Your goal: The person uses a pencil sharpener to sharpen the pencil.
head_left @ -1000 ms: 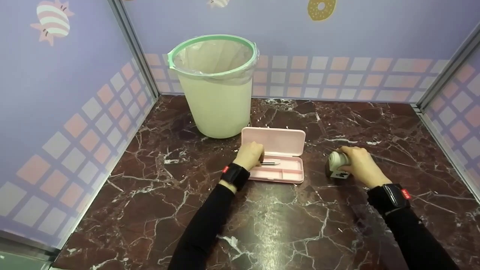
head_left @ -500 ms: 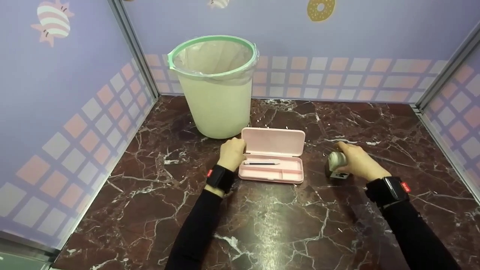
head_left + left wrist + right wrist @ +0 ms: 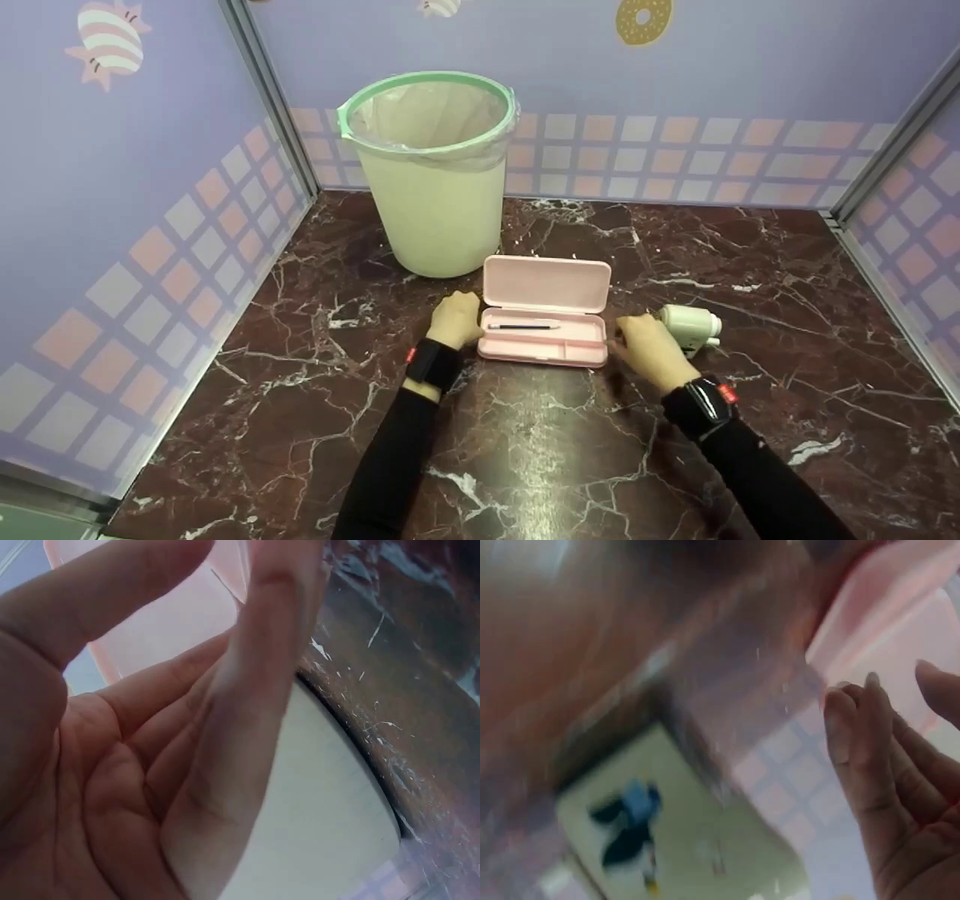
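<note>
A pink pencil case [image 3: 544,349] lies with its lid [image 3: 546,284] raised, and a dark pencil [image 3: 523,327] rests in its long compartment. My left hand [image 3: 456,321] is at the case's left edge; the left wrist view has the thumb [image 3: 97,596] apart from the bent fingers, nothing held. Whether it touches the case I cannot tell. My right hand [image 3: 651,349] is beside the case's right edge, thumb and fingers apart in the right wrist view, holding nothing. Just right of it stands a pale green pencil sharpener [image 3: 688,324] with a white knob, partly hidden; a cartoon print shows on its side.
A pale green bin [image 3: 442,202] with a green rim and clear liner stands behind the case to the left. Patterned purple panels [image 3: 570,67] close in the dark red marbled tabletop [image 3: 300,420] at the back and sides.
My left hand has drawn left out of the case, uncovering the pencil. My right hand has let go of the sharpener and moved left to the case; the sharpener has turned, its knob now facing right.
</note>
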Motion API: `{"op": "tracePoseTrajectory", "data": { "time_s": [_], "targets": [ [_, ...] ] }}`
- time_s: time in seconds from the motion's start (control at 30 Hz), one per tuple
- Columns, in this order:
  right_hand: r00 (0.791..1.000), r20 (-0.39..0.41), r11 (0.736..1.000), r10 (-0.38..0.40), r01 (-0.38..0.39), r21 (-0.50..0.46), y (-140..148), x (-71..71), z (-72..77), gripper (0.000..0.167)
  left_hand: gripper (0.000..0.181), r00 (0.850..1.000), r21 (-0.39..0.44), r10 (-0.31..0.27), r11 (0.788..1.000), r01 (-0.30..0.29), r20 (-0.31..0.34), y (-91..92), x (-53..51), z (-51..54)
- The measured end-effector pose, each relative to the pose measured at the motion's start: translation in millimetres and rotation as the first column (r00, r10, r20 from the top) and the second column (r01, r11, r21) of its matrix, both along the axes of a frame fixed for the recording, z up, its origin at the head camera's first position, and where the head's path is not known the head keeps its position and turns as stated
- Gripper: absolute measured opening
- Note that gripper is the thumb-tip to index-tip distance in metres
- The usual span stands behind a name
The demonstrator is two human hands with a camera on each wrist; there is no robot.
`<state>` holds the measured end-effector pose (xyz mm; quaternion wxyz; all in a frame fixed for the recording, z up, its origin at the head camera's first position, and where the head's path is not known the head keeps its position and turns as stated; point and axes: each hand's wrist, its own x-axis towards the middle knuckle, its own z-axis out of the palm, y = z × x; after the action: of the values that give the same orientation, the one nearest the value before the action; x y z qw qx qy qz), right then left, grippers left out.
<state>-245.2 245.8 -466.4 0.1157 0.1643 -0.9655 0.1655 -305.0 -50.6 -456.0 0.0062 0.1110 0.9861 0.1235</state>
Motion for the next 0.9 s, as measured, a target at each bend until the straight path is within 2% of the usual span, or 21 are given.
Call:
{"op": "tracePoseTrajectory", "data": {
  "time_s": [0.13, 0.33, 0.5, 0.7, 0.9],
  "targets": [
    [0.999, 0.009, 0.999, -0.048, 0.048, -0.016, -8.3, -1.6, -9.1, 0.018, 0.022, 0.999, 0.041, -0.033, 0.999, 0.033, 0.0, -0.7, -0.1, -0.7],
    [0.995, 0.069, 0.997, -0.067, 0.069, -0.026, -19.5, -4.8, -14.5, 0.015, 0.028, 0.998, 0.048, -0.06, 0.997, 0.06, -0.009, -3.0, -1.1, -1.2],
    [0.994, 0.094, 0.998, -0.063, 0.066, -0.025, -35.4, -7.8, -12.8, 0.016, 0.028, 0.999, -0.005, -0.032, 0.999, 0.032, -0.007, -13.9, -1.7, 4.2],
    [0.994, 0.097, 0.999, -0.044, 0.046, -0.024, -53.8, -10.4, -12.0, 0.013, 0.037, 0.998, -0.003, 0.028, 1.0, -0.027, 0.06, -27.0, -1.0, 12.0],
    [0.997, 0.073, 0.999, -0.034, 0.036, -0.025, -56.3, -6.2, -13.1, 0.014, 0.042, 0.995, -0.021, 0.041, 0.999, -0.039, 0.092, -31.6, -1.3, 12.8]
  ]
}}
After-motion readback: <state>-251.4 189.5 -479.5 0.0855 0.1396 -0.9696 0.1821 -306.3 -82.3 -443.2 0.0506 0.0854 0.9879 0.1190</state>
